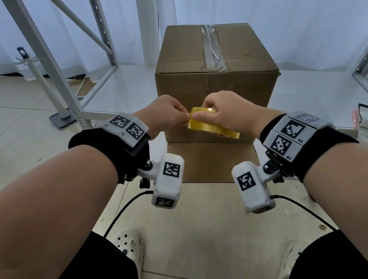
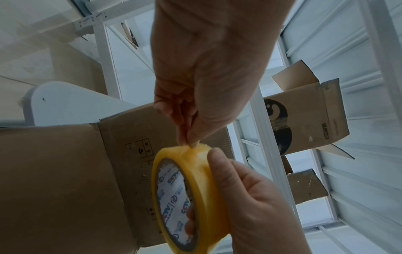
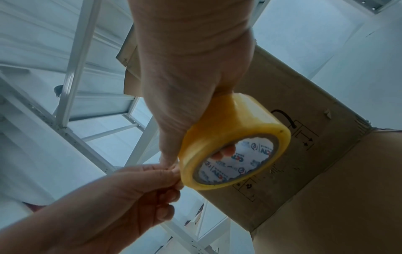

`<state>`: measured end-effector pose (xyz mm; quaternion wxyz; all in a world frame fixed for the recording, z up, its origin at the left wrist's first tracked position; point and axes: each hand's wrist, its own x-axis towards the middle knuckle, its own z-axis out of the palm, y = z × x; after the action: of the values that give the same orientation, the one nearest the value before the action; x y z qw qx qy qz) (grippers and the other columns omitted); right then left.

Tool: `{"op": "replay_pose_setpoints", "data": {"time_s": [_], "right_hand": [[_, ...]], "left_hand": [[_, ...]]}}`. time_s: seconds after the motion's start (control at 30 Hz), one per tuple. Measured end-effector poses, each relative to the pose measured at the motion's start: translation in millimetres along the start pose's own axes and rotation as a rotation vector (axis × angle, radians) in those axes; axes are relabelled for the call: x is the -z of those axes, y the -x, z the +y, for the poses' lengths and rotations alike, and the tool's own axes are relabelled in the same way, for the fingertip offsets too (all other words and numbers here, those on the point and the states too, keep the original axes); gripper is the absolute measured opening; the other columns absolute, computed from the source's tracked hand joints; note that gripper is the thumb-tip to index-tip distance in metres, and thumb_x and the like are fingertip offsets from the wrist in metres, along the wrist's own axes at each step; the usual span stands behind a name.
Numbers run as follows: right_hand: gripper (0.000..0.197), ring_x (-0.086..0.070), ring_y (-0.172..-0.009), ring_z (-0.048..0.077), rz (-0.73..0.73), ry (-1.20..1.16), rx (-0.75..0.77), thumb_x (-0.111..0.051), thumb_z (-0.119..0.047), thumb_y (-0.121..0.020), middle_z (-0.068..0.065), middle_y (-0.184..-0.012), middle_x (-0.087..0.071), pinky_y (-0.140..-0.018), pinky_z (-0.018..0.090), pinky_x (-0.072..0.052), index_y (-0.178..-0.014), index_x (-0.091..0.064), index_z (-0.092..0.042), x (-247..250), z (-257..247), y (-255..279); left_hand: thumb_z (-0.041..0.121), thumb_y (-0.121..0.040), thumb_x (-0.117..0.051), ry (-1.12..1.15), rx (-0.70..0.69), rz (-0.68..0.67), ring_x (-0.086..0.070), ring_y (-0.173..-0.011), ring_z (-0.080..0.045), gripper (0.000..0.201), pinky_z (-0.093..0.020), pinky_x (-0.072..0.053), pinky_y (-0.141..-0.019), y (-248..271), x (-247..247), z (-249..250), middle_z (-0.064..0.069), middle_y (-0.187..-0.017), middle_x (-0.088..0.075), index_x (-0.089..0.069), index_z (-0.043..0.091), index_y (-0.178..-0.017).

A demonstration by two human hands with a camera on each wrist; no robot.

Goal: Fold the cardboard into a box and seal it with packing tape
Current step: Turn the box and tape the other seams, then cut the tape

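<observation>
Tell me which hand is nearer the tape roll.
Right. The right hand grips the tape roll itself, fingers through its core. The left hand sits just beside the roll, pinching the loose tape end at its rim.

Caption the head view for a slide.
Right hand holds the yellow tape roll while left hand pinches its end before the cardboard box.

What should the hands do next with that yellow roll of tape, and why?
Probably peel the free end away from the roll. The right hand grips the tape roll, fingers through its core, while the left hand pinches at its outer edge, so no strip is pulled out yet. The box stands just behind, one flap lying open toward the person.
</observation>
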<state>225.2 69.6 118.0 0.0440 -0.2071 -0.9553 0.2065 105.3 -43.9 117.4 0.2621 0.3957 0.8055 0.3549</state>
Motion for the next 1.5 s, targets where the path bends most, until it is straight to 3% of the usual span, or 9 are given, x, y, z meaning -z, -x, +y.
{"op": "replay_pose_setpoints", "data": {"time_s": [0.2,0.3,0.4,0.63,0.7,0.83,1.0,1.3,1.5], "right_hand": [[0.054,-0.057,-0.091,0.015,0.084,-0.095,-0.098,-0.053,-0.062,-0.084,-0.001,-0.101,-0.06,-0.082,0.035,-0.052,-0.111,-0.057,-0.016,-6.7,8.7,-6.9],[0.05,-0.052,-0.101,0.013,0.122,-0.267,-0.069,-0.055,-0.055,-0.088,-0.004,-0.111,-0.055,-0.082,0.028,-0.045,-0.123,-0.055,-0.019,-3.3,6.9,-7.2],[0.034,-0.053,-0.098,0.016,0.086,-0.309,-0.073,-0.05,-0.041,-0.095,0.0,-0.109,-0.059,-0.082,0.029,-0.045,-0.116,-0.063,-0.017,-1.5,5.4,-6.0],[0.025,-0.051,-0.093,0.013,0.066,-0.302,-0.062,-0.052,-0.023,-0.093,-0.002,-0.104,-0.058,-0.075,0.024,-0.042,-0.111,-0.068,-0.014,-2.1,7.5,-6.3],[0.024,-0.054,-0.094,0.013,0.072,-0.291,-0.033,-0.054,-0.023,-0.092,-0.002,-0.103,-0.06,-0.078,0.025,-0.044,-0.108,-0.069,-0.014,-2.4,7.6,-6.1],[0.02,-0.057,-0.093,0.011,0.087,-0.275,0.032,-0.059,-0.026,-0.09,-0.004,-0.098,-0.062,-0.078,0.022,-0.047,-0.104,-0.069,-0.016,-1.0,7.3,-5.7],[0.024,-0.059,-0.09,0.012,0.098,-0.263,0.05,-0.063,-0.037,-0.088,-0.002,-0.096,-0.064,-0.077,0.025,-0.05,-0.1,-0.067,-0.017,-1.5,9.6,-6.6],[0.04,-0.054,-0.078,0.01,-0.006,-0.06,-0.219,-0.057,-0.059,-0.085,-0.004,-0.086,-0.056,-0.066,0.027,-0.043,-0.094,-0.056,-0.02,-13.7,24.5,-10.5],[0.026,-0.051,-0.095,0.019,-0.014,-0.385,-0.189,-0.048,-0.03,-0.095,0.004,-0.109,-0.056,-0.074,0.03,-0.039,-0.11,-0.063,-0.014,-2.3,18.6,-6.4]], "left_hand": [[0.015,-0.094,-0.053,-0.068,-0.078,0.115,-0.047,-0.072,-0.009,0.006,-0.019,-0.037,-0.06,-4.9,-5.0,-0.9,0.001,-0.08,-0.052,-0.057,0.01,-0.094],[0.016,-0.095,-0.051,-0.039,-0.091,0.129,-0.05,-0.076,-0.015,0.005,-0.025,-0.045,-0.065,-7.6,-3.0,-5.2,-0.002,-0.084,-0.053,-0.053,0.011,-0.096],[0.011,-0.094,-0.053,0.073,-0.069,0.094,-0.058,-0.078,-0.018,0.002,-0.03,-0.053,-0.077,-7.4,-1.9,-8.3,-0.008,-0.088,-0.059,-0.053,0.011,-0.092],[-0.003,-0.086,-0.062,0.428,0.064,0.019,-0.064,-0.067,-0.016,0.012,-0.019,-0.056,-0.059,-1.8,0.4,-8.1,-0.014,-0.081,-0.063,-0.053,0.003,-0.093],[0.0,-0.087,-0.061,0.409,0.105,-0.004,-0.06,-0.064,-0.014,0.004,-0.017,-0.054,-0.057,-0.1,0.2,-6.7,-0.012,-0.076,-0.061,-0.058,0.001,-0.088],[0.023,-0.087,-0.067,0.335,0.118,-0.037,-0.057,-0.068,-0.013,0.027,-0.018,-0.051,-0.059,-1.1,1.6,-10.4,-0.007,-0.076,-0.064,-0.066,-0.003,-0.095],[0.021,-0.086,-0.068,0.219,0.121,0.07,-0.048,-0.063,-0.009,0.012,-0.017,-0.041,-0.053,-3.1,-0.1,-11.9,0.0,-0.071,-0.06,-0.067,0.01,-0.082],[0.02,-0.088,-0.064,-0.022,-0.074,0.223,-0.056,-0.067,-0.01,0.013,-0.021,-0.045,-0.062,-5.1,1.6,-6.1,0.001,-0.07,-0.062,-0.064,0.013,-0.077],[0.017,-0.093,-0.057,-0.002,-0.039,0.215,-0.061,-0.065,-0.012,0.013,-0.023,-0.05,-0.061,-8.5,10.5,-15.8,-0.002,-0.074,-0.067,-0.06,0.008,-0.084]]}}
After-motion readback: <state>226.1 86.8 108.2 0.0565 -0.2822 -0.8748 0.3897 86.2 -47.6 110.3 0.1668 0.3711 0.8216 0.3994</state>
